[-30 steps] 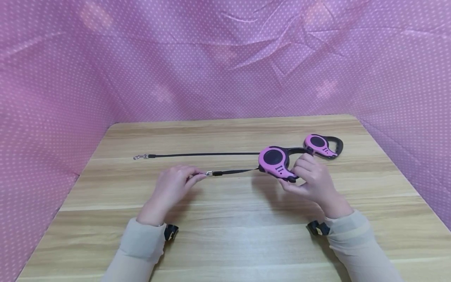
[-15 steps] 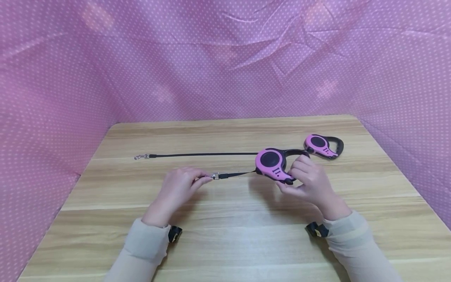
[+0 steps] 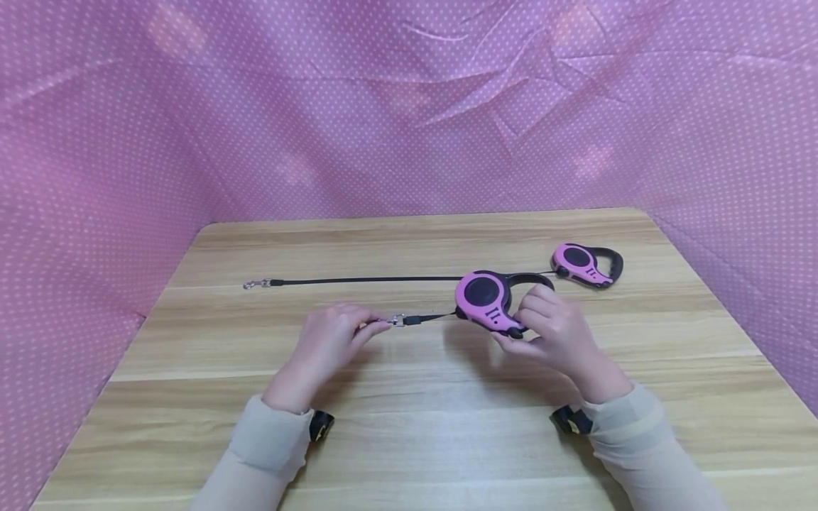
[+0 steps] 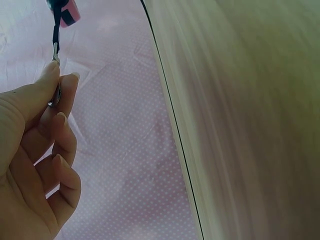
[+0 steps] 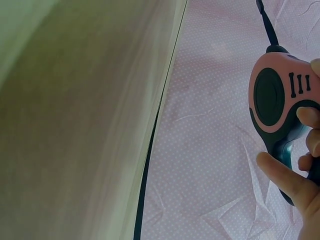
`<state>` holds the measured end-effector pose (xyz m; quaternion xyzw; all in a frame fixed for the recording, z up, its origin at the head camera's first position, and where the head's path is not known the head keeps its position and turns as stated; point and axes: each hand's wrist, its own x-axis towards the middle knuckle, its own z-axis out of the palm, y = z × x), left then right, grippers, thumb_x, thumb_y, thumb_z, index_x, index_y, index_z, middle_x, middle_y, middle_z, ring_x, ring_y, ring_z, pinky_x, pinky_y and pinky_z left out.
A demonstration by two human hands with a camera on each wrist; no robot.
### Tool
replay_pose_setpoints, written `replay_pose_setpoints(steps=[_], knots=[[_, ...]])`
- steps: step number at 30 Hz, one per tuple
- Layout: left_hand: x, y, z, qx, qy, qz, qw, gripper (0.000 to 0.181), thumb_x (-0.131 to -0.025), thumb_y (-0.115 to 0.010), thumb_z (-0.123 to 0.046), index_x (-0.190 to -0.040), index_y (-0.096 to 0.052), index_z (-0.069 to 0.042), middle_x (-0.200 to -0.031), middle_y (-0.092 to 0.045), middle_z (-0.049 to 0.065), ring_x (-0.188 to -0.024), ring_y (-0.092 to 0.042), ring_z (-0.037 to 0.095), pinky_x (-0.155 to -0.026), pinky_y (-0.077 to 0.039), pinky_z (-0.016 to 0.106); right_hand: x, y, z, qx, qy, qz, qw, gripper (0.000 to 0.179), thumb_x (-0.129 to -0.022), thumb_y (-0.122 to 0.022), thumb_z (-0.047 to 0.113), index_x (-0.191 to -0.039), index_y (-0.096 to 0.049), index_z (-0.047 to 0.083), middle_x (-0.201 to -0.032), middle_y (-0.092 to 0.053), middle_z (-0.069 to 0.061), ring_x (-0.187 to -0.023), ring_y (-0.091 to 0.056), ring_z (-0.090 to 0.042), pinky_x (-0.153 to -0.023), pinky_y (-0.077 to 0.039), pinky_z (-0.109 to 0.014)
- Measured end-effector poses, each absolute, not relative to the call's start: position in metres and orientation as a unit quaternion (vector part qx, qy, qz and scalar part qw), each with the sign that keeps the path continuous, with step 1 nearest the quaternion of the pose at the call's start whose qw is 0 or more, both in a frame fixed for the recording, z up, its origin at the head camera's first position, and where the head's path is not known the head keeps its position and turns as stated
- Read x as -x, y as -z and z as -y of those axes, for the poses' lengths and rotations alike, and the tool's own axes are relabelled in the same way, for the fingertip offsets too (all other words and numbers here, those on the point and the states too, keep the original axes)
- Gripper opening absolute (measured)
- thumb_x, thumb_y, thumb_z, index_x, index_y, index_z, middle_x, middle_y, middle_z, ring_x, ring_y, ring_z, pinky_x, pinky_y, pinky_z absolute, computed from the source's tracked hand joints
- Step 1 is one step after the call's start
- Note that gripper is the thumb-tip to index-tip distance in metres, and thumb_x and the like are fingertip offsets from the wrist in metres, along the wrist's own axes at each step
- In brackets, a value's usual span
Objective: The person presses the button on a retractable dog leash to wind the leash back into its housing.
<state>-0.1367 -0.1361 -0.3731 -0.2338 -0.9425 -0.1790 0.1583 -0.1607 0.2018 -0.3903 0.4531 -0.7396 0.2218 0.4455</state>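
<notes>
My right hand [image 3: 559, 330] grips the handle of a pink and black retractable dog leash [image 3: 482, 292] above the middle of the table. A short length of black strap [image 3: 432, 317] runs from its case toward my left hand [image 3: 329, 341]. Between thumb and index finger, that hand pinches the metal snap hook [image 4: 56, 94] at the strap's end, and its other fingers curl loosely in the left wrist view. In the right wrist view, fingers wrap the handle below the round black disc on the leash case [image 5: 269, 97].
Behind lies a second pink leash [image 3: 578, 262] of the same kind, its strap [image 3: 364, 279] stretched left across the wooden table [image 3: 409, 440] to a snap hook [image 3: 255, 284]. The held leash overlaps this strap. Pink dotted cloth [image 3: 396, 142] surrounds the table's back and sides.
My left hand has moved right with the snap hook, while my right hand has shifted slightly left and nearer with the leash. The strap showing between them has become shorter.
</notes>
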Motion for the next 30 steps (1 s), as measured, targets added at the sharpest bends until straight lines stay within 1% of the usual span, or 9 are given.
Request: replay_pose_setpoints(steps=[9, 14, 17, 22, 25, 30], knots=[[0.138, 0.373, 0.132, 0.239, 0.184, 0.94, 0.159, 0.017, -0.092, -0.068, -0.037, -0.095, -0.078, -0.023, -0.095, -0.078, -0.005, -0.085, -0.072, 0.014, -0.066, -0.055, 0.032, 0.158, 0.391, -0.197, -0.461, -0.221, 0.745, 0.429, 0.042, -0.093, -0.063, 0.038, -0.061, -0.056, 0.011, -0.066, -0.056, 0.002, -0.066, -0.049, -0.015, -0.058, -0.043, -0.024], [0.138, 0.374, 0.13, 0.245, 0.186, 0.937, 0.167, 0.017, -0.09, -0.07, -0.037, -0.093, -0.078, -0.022, -0.091, -0.077, -0.006, -0.079, -0.07, 0.011, -0.061, -0.052, 0.028, 0.156, 0.389, -0.193, -0.461, -0.22, 0.753, 0.415, 0.045, -0.094, -0.063, 0.04, -0.061, -0.059, 0.01, -0.065, -0.058, 0.002, -0.067, -0.051, -0.015, -0.057, -0.047, -0.024], [0.138, 0.374, 0.129, 0.249, 0.188, 0.935, 0.169, 0.018, -0.09, -0.07, -0.038, -0.092, -0.078, -0.022, -0.09, -0.077, -0.006, -0.076, -0.068, 0.01, -0.059, -0.049, 0.026, 0.154, 0.388, -0.19, -0.456, -0.215, 0.764, 0.403, 0.047, -0.095, -0.061, 0.043, -0.061, -0.06, 0.009, -0.066, -0.059, 0.003, -0.067, -0.052, -0.015, -0.054, -0.045, -0.022], [0.138, 0.374, 0.128, 0.252, 0.19, 0.934, 0.169, 0.018, -0.09, -0.07, -0.038, -0.093, -0.078, -0.023, -0.092, -0.077, -0.007, -0.078, -0.069, 0.01, -0.061, -0.05, 0.027, 0.15, 0.389, -0.189, -0.448, -0.209, 0.784, 0.376, 0.05, -0.096, -0.059, 0.048, -0.062, -0.062, 0.01, -0.067, -0.061, 0.003, -0.068, -0.054, -0.014, -0.048, -0.042, -0.02], [0.138, 0.374, 0.128, 0.251, 0.191, 0.934, 0.166, 0.017, -0.091, -0.07, -0.037, -0.093, -0.078, -0.023, -0.092, -0.077, -0.007, -0.079, -0.069, 0.011, -0.062, -0.051, 0.028, 0.148, 0.39, -0.188, -0.443, -0.208, 0.795, 0.359, 0.051, -0.096, -0.059, 0.049, -0.063, -0.062, 0.011, -0.067, -0.062, 0.003, -0.068, -0.054, -0.014, -0.048, -0.041, -0.019], [0.137, 0.374, 0.127, 0.245, 0.192, 0.937, 0.157, 0.017, -0.091, -0.07, -0.037, -0.093, -0.078, -0.023, -0.092, -0.077, -0.006, -0.079, -0.069, 0.011, -0.062, -0.052, 0.028, 0.146, 0.391, -0.186, -0.445, -0.202, 0.799, 0.35, 0.049, -0.095, -0.061, 0.05, -0.063, -0.062, 0.012, -0.068, -0.06, 0.004, -0.069, -0.053, -0.013, -0.048, -0.041, -0.019]])
